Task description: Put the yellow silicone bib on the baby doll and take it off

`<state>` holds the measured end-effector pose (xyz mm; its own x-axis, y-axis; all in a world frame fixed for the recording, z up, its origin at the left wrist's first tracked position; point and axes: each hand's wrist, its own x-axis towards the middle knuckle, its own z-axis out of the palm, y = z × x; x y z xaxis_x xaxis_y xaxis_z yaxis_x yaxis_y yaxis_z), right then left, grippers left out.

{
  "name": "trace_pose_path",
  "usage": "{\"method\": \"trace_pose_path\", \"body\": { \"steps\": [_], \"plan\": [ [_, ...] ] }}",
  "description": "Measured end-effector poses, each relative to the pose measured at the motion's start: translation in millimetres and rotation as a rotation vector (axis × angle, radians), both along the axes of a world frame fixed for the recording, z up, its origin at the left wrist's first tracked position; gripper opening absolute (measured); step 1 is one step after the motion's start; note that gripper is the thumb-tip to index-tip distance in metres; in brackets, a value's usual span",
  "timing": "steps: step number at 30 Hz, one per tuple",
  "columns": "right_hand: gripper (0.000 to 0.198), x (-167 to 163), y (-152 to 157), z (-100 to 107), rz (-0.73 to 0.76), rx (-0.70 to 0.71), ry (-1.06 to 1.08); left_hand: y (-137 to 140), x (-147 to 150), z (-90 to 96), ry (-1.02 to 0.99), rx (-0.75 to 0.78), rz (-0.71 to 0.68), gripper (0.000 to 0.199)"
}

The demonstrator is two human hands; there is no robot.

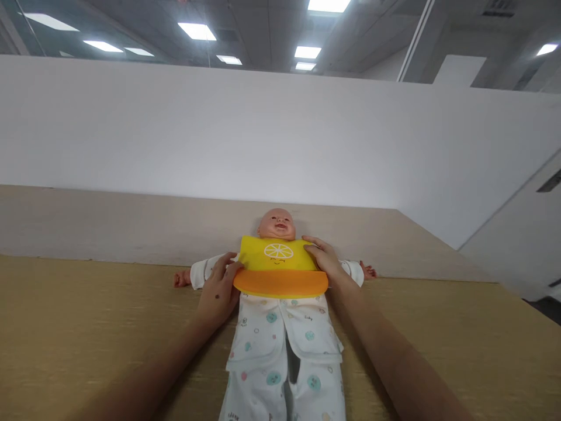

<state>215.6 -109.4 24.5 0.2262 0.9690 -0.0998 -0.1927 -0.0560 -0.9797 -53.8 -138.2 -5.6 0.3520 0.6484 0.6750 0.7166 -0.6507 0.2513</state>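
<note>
A baby doll lies on its back in a white patterned outfit, arms spread to both sides and head toward the wall. Across its chest is a yellow bib with a white citrus-slice print and an orange catch pocket along the bottom. My left hand is at the bib's left edge, its fingers bent against that side. On the right, my right hand has its fingers and thumb at the bib's upper right edge. Parts of the doll's sleeves are hidden behind my hands.
The doll lies on a wood-toned tabletop. Behind it a pale raised strip runs along a white wall. Glass panels stand above the wall, and a white surface with a dark handle-like piece is at far right.
</note>
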Motion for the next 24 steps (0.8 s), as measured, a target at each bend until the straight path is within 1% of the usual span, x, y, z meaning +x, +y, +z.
{"method": "trace_pose_path", "body": {
  "steps": [7, 12, 19, 22, 24],
  "plan": [
    [0.047, 2.2, 1.0, 2.9, 0.038, -0.009, -0.014, -2.2, -0.9, 0.0, 0.03, -0.009, 0.015, 0.031],
    [0.037, 3.8, 1.5, 4.1, 0.026, -0.004, -0.032, -1.8, -0.2, 0.2, 0.039, -0.011, 0.03, 0.032],
    [0.021, 4.0, 4.1, 2.2, -0.002, 0.011, -0.021, -2.9, 0.2, 1.9, 0.038, -0.003, 0.016, 0.034],
    [0.018, 4.9, 6.0, 1.2, 0.012, 0.004, -0.01, -3.1, 0.2, 2.0, 0.04, 0.001, 0.011, 0.034],
    [0.02, 5.8, 7.5, 0.1, 0.021, 0.001, 0.008, -3.4, 0.2, 2.1, 0.037, 0.002, 0.005, 0.035]
  ]
}}
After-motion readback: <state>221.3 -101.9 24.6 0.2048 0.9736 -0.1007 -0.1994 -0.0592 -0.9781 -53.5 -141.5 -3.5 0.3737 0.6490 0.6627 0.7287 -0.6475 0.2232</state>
